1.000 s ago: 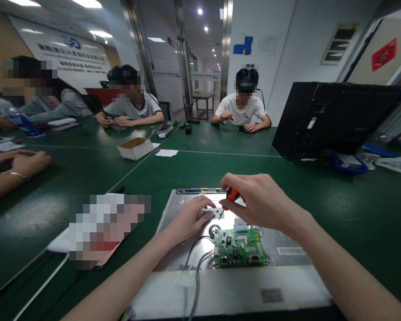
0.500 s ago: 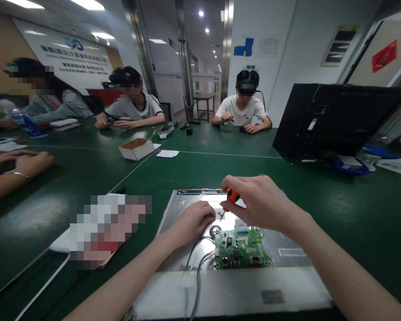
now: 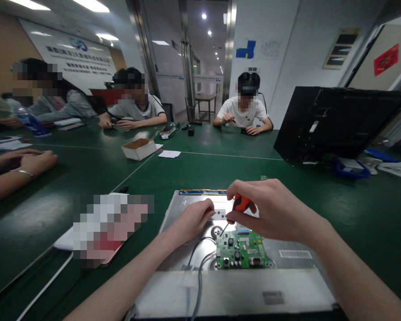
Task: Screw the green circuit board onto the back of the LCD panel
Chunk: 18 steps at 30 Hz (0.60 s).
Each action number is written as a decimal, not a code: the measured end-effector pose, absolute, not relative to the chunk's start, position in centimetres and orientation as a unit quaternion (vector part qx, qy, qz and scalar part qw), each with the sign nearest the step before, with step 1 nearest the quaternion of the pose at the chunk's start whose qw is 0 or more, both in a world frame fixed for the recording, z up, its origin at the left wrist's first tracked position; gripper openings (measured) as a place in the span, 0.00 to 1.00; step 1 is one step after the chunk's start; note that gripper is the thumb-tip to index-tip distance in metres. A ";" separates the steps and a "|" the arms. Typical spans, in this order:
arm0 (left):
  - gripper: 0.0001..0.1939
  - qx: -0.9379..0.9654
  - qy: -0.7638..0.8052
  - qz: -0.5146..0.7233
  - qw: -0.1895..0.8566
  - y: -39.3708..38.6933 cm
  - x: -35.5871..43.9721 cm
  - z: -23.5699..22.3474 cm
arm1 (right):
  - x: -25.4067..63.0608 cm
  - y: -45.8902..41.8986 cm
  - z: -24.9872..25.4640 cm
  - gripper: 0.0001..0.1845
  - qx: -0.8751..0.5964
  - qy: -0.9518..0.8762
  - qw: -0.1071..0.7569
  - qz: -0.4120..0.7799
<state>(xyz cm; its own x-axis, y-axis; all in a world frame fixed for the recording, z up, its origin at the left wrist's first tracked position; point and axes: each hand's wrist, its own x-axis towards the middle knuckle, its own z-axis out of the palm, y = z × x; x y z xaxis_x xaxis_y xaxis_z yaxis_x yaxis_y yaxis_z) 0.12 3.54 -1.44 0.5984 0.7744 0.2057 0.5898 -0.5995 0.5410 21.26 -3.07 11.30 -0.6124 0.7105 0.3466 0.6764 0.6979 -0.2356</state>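
Note:
My right hand [image 3: 267, 207] grips a screwdriver [image 3: 241, 203] with a red and black handle. Its thin shaft slants down to the upper left corner of a green circuit board [image 3: 243, 247]. This board lies on the silver metal back of a display panel [image 3: 289, 278]. Above the same panel, just left of the screwdriver, my left hand [image 3: 197, 218] has its thumb and fingers closed together; whatever they may hold is hidden. A grey cable [image 3: 199, 285] runs from the board's left side toward me.
Left of the panel lies a pinkish, partly blurred object [image 3: 112, 243] with a white cable. Farther off are a small white box [image 3: 139, 150] and a paper slip [image 3: 169, 154]. A large black monitor [image 3: 337, 122] stands at right. A co-worker's hands [image 3: 36, 165] rest at left; other people sit beyond.
My right hand has shifted slightly right, tilting the screwdriver more. The tip has moved down from above the board to its upper left corner. My left hand stays near the same spot.

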 end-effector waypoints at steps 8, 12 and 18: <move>0.03 0.882 0.323 0.229 0.254 3.1 -0.2 0.2 | 22.0 -4.5 12.3 0.09 -0.384 -0.905 0.182 0.041; 0.04 0.885 0.286 0.196 0.310 1.8 -0.2 1.0 | 22.1 -4.8 12.4 0.08 -0.380 -0.907 0.176 0.041; 0.03 0.886 0.235 0.170 0.361 -0.3 -0.8 1.6 | 21.9 -6.0 12.3 0.07 -0.364 -0.919 0.134 0.064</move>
